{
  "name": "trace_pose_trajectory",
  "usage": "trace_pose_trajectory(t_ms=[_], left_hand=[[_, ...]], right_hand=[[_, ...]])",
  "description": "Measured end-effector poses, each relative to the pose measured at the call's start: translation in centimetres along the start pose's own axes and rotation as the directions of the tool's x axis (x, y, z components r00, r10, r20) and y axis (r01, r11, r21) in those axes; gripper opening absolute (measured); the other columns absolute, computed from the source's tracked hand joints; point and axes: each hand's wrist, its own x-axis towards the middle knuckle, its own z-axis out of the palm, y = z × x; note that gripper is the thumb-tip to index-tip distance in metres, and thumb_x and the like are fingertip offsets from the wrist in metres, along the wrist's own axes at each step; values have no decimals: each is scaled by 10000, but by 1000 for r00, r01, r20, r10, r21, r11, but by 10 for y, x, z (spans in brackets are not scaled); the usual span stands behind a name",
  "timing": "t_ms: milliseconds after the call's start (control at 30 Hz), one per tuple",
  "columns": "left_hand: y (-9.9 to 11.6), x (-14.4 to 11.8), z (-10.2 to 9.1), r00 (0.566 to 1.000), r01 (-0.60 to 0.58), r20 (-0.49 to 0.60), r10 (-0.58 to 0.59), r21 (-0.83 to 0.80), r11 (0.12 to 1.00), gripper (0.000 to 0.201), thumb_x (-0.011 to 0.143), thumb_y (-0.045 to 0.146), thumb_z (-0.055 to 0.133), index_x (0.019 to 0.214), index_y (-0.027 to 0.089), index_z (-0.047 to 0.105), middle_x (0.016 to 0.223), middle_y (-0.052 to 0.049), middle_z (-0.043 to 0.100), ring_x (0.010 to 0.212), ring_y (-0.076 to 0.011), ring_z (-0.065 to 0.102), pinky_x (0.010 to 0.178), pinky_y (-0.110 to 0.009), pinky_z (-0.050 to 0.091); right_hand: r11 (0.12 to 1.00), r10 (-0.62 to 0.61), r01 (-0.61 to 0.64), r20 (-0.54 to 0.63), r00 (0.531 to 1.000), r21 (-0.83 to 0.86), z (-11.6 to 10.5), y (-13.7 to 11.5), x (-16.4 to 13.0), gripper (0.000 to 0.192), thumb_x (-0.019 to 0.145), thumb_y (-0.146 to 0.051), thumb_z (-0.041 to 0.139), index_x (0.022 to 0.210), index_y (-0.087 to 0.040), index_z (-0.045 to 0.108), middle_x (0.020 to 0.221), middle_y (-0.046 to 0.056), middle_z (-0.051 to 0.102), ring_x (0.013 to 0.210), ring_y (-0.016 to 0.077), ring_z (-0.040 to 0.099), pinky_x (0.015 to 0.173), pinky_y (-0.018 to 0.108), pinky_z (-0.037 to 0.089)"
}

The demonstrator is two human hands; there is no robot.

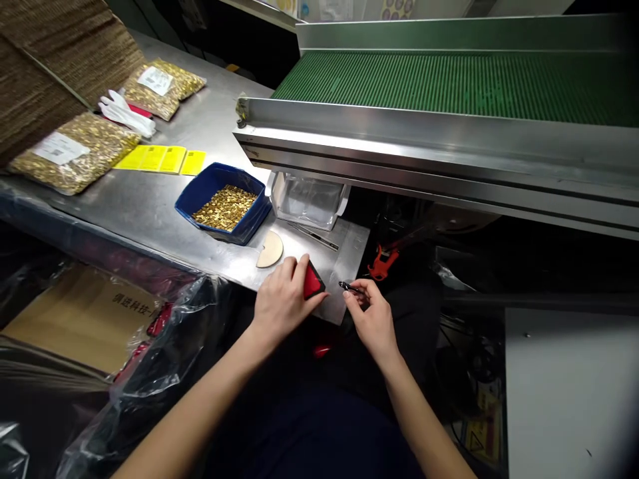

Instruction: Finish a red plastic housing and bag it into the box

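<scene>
At the surface's [332, 311] corner, left fingers [301, 269] are side-gripping a likely stiff red-topped block [312, 282], right fingers [354, 307] pinching a black tool [348, 287]

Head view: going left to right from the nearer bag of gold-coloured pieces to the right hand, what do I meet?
Bag of gold-coloured pieces, yellow cards, blue bin, left hand, red-and-black block, small black object, right hand.
</scene>
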Motion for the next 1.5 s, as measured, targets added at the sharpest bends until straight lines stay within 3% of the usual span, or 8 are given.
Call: trace_pose_trajectory(t_ms=[233,333,400,500,633,933,1267,1500], left_hand=[[-7,30,21,1000,-17,23,17,0,1000,738,893,414,702,1523,139,434,1306,-213,589,1175,-396,584,983,-504,465],[-7,17,4,996,90,26,-86,-285,954,760,885,482,709,1525,169,443,1350,-173,606,1206,-362,610,993,-453,504],[-4,3,-11,953,298,186,-240,-721,626,725,909,568,656,1501,186,490,1332,-144,658,1184,-334,648,987,-425,532],[1,-25,-26,810,493,542,-223,-836,-242,667,971,627,519,1417,137,599,1233,-153,743,1088,-316,713,973,-431,567],[3,-60,-30,782,480,624,18,-582,-656,691,1015,624,412,1396,84,617,1170,-191,767,971,-341,758,880,-496,611],[-2,-81,-20,837,470,516,180,-511,-720,732,992,663,427,1418,96,607,1202,-190,754,958,-358,768,877,-458,601],[12,-89,-15,744,519,668,9,-570,-636,493,1037,489,506,1164,88,762,1121,-133,803,1124,-271,729,1027,-341,545],[16,-92,-12,734,514,678,-26,-581,-631,418,1028,448,549,1022,110,796,951,-101,820,1018,-236,755,849,-266,590]], right_hand=[[999,8,-9,-20,1000,-46,-7,20,-1,202,968,-378,605,1072,-208,642,955,50,750,865,194,722,782,298,574],[996,-15,13,-26,1000,-89,1,20,4,185,978,-346,584,1092,-208,630,974,47,742,872,186,712,802,297,566],[991,-54,52,-9,999,-121,11,17,11,174,977,-321,584,1102,-212,637,1023,53,727,937,194,694,866,313,545],[977,-124,128,34,992,-170,33,13,23,169,957,-297,619,1101,-222,667,1107,73,693,1081,241,635,985,377,483],[958,-170,185,85,982,-220,56,15,33,207,905,-255,676,1107,-224,705,1153,107,663,1133,317,581,1044,497,412],[977,-183,187,50,982,-99,30,-16,1,210,1054,-334,490,1114,-237,666,1072,51,685,986,208,651,890,336,520],[977,-212,202,425,880,70,6,-91,-22,131,941,-214,693,1058,-267,715,1076,-6,705,994,175,657,875,293,508],[974,-216,225,397,892,24,14,-85,-31,125,962,-187,675,1017,-267,753,1030,-22,747,966,162,684,870,288,501]])
